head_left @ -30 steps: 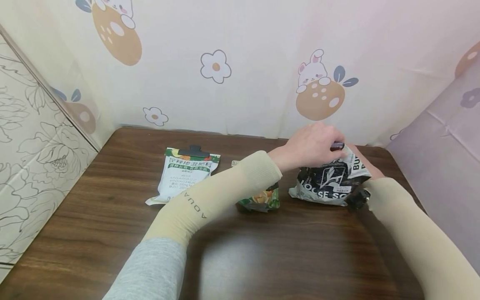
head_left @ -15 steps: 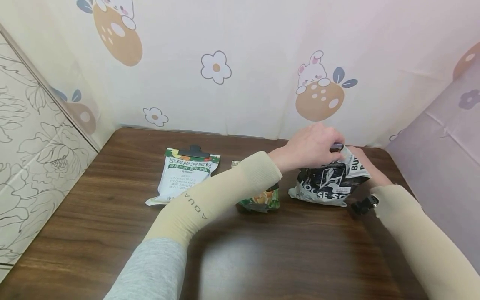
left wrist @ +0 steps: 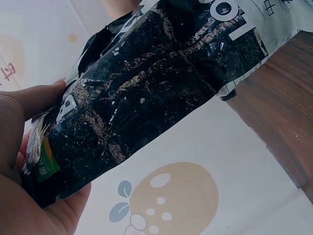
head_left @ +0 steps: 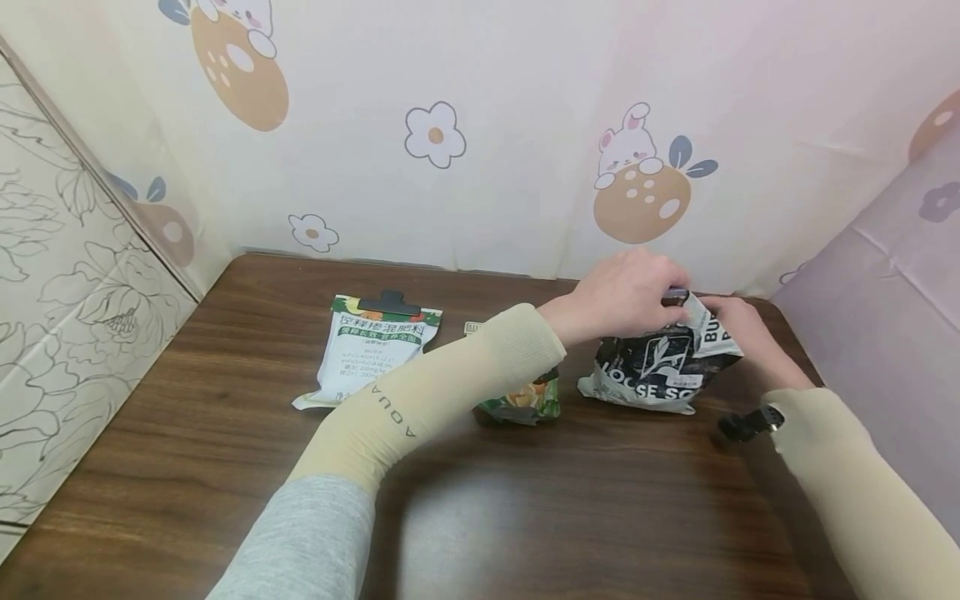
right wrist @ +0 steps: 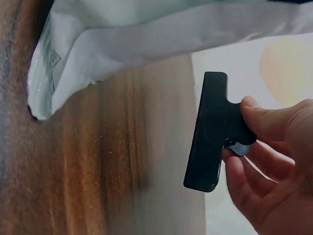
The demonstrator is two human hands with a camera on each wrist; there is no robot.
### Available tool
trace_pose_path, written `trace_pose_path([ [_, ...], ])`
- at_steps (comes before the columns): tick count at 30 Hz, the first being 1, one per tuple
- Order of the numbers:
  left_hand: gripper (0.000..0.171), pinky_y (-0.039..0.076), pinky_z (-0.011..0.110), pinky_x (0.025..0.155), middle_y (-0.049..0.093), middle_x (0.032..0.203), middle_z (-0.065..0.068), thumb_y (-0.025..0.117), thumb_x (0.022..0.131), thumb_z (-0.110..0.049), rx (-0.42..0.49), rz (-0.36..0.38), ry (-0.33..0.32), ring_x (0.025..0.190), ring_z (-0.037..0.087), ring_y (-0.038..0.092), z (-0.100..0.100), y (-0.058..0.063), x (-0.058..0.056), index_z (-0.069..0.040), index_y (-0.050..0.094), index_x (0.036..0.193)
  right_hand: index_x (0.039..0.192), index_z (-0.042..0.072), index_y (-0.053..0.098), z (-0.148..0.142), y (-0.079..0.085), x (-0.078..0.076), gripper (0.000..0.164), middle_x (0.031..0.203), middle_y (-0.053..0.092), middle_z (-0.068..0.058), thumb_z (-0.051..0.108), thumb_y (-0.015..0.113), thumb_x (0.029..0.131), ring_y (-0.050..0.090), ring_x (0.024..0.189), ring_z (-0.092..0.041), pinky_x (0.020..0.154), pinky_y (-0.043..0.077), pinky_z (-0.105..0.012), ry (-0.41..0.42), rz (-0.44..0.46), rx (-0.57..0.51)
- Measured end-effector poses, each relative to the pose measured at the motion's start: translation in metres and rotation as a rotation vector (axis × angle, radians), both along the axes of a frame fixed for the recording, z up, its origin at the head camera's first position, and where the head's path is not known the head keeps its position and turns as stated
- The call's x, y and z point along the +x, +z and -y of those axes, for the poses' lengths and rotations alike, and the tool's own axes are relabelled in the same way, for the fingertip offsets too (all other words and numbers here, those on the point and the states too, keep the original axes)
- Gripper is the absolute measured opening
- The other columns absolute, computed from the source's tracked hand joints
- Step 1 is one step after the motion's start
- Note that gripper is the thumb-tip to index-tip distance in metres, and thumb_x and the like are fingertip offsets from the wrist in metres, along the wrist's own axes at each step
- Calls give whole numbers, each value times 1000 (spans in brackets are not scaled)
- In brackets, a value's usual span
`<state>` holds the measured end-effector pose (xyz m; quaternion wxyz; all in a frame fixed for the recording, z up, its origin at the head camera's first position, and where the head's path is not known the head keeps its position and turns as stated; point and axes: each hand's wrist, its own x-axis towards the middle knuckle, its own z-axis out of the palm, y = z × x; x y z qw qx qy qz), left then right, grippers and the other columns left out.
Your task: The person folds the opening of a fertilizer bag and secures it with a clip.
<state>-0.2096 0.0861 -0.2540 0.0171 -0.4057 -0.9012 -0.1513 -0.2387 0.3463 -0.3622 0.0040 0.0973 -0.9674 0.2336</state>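
Observation:
A black and white bag of loose soil (head_left: 652,371) stands at the right of the table in the head view. My left hand (head_left: 626,287) grips its top edge; in the left wrist view the thumb and fingers close round the black end of the bag. Behind the bag's right side, my right hand (head_left: 750,333) shows only in part from the head. The right wrist view has it pinching the handles of a black bag clip (right wrist: 210,132) between thumb and fingers. That clip is apart from the pale side of the bag above it.
A white fertilizer bag (head_left: 367,358) with a black clip (head_left: 388,304) on its top lies at the left. A green packet (head_left: 525,404) sits mid-table, partly covered by the left sleeve. Patterned wall covering (head_left: 510,167) rises behind the table.
My right hand and forearm have moved a little right and toward the front, beside the bag. The left hand keeps its grip on the bag top, nearly still.

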Motion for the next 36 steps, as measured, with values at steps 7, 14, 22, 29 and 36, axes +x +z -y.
trace_pose_path([
  [7,22,39,25,66,55,82,-8,64,96,-46,1,13,-2,79,8,49,0,-1,-1,-25,65,89,119,-5,67,-5,14,17,40,105,70,-24,22,72,91,58,82,-3,67,43,-19,-45,-24,-88],
  [14,24,39,26,65,53,80,-7,64,95,-47,-7,26,14,79,9,50,0,-2,-2,-25,62,85,115,-7,68,-6,21,30,29,87,71,7,11,69,92,57,71,8,61,44,-14,-36,-59,-173],
  [22,26,40,26,65,53,79,-8,64,95,-48,-11,5,11,79,8,51,-1,-2,-2,-25,60,84,114,1,71,-5,36,50,27,78,64,31,16,74,92,58,68,6,56,42,-14,-144,-159,-316],
  [29,21,40,25,66,53,78,-8,65,95,-46,5,9,4,78,7,52,1,-1,-1,-26,65,89,111,5,75,1,55,60,24,86,71,19,3,75,88,64,76,5,63,47,-9,-164,-195,-617],
  [36,22,40,26,64,55,80,-8,64,95,-47,0,-9,5,77,7,51,1,-2,-1,-26,66,92,108,-2,75,6,66,70,22,89,73,8,-8,71,87,65,80,0,68,47,-9,-111,-239,-864],
])
